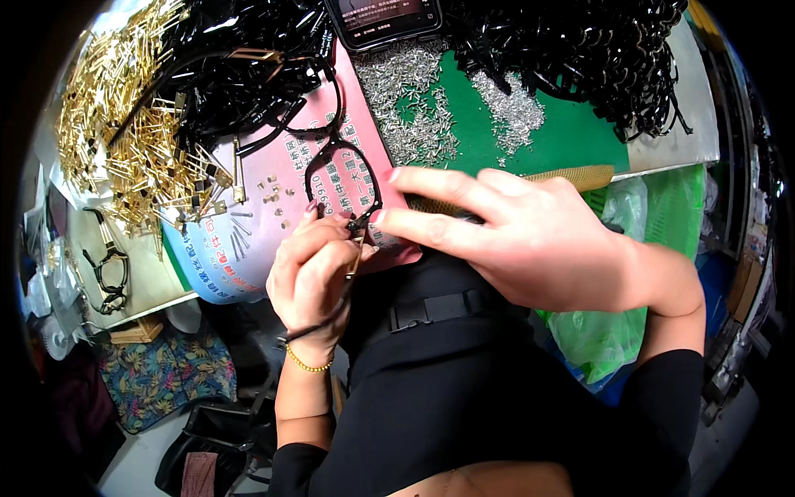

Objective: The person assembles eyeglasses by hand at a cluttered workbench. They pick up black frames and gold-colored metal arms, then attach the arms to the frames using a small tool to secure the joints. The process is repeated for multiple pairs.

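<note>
Now, gold pins [116, 124] heaped far left on the counter [671, 141], pink sheet [265, 224] mid-counter, silver pins [414, 99] on green mat [571, 132]. Left hand [310, 277] pinching black temple arm [327, 319]; right hand [522, 236], fingers extended, pressing black glasses frame [339, 178] at its hinge.

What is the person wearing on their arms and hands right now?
Both hands are bare, no gloves. The left hand has a thin gold bead bracelet at the wrist. Black sleeves are pushed up both forearms: left sleeve, right sleeve. The fingernails look pink-polished.
</note>
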A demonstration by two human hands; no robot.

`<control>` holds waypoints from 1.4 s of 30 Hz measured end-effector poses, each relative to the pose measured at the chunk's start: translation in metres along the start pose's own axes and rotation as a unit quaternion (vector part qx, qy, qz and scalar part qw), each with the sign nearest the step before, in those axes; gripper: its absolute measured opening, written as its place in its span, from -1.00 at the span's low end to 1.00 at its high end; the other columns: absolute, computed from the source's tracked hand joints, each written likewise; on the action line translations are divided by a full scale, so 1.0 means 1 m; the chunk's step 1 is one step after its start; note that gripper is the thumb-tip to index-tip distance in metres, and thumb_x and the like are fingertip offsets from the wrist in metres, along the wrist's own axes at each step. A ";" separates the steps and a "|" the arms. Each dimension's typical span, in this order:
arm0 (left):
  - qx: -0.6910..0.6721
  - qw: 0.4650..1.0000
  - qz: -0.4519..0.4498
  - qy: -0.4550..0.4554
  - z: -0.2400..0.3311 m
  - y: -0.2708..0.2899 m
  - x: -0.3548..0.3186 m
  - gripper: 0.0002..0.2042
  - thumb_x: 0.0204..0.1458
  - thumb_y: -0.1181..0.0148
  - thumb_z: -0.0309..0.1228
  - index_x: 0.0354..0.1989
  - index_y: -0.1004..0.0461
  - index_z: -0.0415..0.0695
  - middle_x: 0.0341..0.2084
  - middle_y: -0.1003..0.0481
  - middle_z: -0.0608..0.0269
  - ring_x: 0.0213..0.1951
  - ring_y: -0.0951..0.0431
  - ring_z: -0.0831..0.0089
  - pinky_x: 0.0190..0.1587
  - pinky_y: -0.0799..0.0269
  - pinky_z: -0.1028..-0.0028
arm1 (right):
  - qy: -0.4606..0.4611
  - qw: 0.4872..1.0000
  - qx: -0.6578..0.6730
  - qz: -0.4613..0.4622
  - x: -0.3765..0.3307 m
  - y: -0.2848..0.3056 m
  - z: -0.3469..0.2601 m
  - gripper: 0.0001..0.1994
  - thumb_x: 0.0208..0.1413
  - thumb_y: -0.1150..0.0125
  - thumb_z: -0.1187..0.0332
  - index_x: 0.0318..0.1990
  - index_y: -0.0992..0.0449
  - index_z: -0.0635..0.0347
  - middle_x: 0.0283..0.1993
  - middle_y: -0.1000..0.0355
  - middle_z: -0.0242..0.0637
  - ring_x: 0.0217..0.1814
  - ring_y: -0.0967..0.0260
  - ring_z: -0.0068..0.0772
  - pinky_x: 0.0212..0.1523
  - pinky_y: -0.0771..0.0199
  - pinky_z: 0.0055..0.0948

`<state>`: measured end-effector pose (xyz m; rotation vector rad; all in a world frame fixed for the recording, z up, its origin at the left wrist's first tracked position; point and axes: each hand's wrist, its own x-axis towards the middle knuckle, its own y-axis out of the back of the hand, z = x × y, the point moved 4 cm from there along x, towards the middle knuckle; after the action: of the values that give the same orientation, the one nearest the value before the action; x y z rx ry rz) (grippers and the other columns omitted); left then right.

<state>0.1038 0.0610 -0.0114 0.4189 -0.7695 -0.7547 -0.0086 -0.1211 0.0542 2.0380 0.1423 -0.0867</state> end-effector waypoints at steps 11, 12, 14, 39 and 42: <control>-0.065 0.997 0.029 0.036 0.000 0.003 0.009 -0.74 -0.18 -0.46 -0.64 -0.36 -0.48 -0.19 -0.35 -0.60 0.14 -0.24 -0.68 0.18 0.04 -0.59 0.12 | 0.057 0.998 -0.005 0.010 0.014 -0.012 0.010 -0.32 -0.13 -0.30 0.53 0.27 -0.47 -0.16 0.29 -0.43 -0.59 -0.41 -0.32 -0.43 -0.64 -0.37 -0.59; -0.051 0.998 0.016 0.027 0.001 0.003 0.010 -0.74 -0.18 -0.46 -0.64 -0.35 -0.49 -0.19 -0.36 -0.60 0.14 -0.25 -0.67 0.19 0.04 -0.60 0.13 | 0.054 0.999 -0.005 0.003 0.014 -0.012 0.010 -0.32 -0.13 -0.30 0.53 0.27 -0.47 -0.17 0.29 -0.43 -0.59 -0.41 -0.32 -0.44 -0.64 -0.37 -0.59; -0.028 1.000 0.006 0.006 0.002 0.004 0.013 -0.75 -0.20 -0.45 -0.64 -0.35 -0.51 -0.18 -0.36 -0.60 0.15 -0.27 -0.67 0.20 0.02 -0.60 0.13 | 0.052 0.999 -0.002 0.000 0.015 -0.012 0.010 -0.32 -0.13 -0.30 0.54 0.26 -0.47 -0.17 0.28 -0.43 -0.60 -0.40 -0.32 -0.44 -0.64 -0.38 -0.60; -0.076 0.995 -0.034 0.045 -0.012 0.005 0.011 -0.72 -0.12 -0.44 -0.75 -0.29 -0.54 -0.17 -0.21 -0.27 0.25 -0.29 -0.65 0.34 0.11 -0.54 0.20 | 0.127 0.979 -0.119 0.102 0.025 -0.015 0.006 -0.66 0.03 -0.24 0.32 0.01 -0.56 0.07 -0.08 -0.49 -0.43 -0.40 -0.49 -0.39 -0.59 -0.50 -0.51; -0.112 0.992 -0.026 0.050 -0.014 0.004 0.008 -0.71 -0.15 -0.45 -0.74 -0.29 -0.55 -0.16 -0.24 -0.29 0.23 -0.28 -0.65 0.34 0.09 -0.55 0.18 | 0.128 0.970 -0.163 0.130 0.026 -0.019 0.003 -0.70 0.05 -0.22 0.29 -0.03 -0.59 0.00 -0.10 -0.49 -0.48 -0.40 -0.46 -0.47 -0.62 -0.44 -0.57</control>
<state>0.1196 0.0586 -0.0148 0.2732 -0.5740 -0.8514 0.0144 -0.1138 0.0327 1.7150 0.0460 0.3447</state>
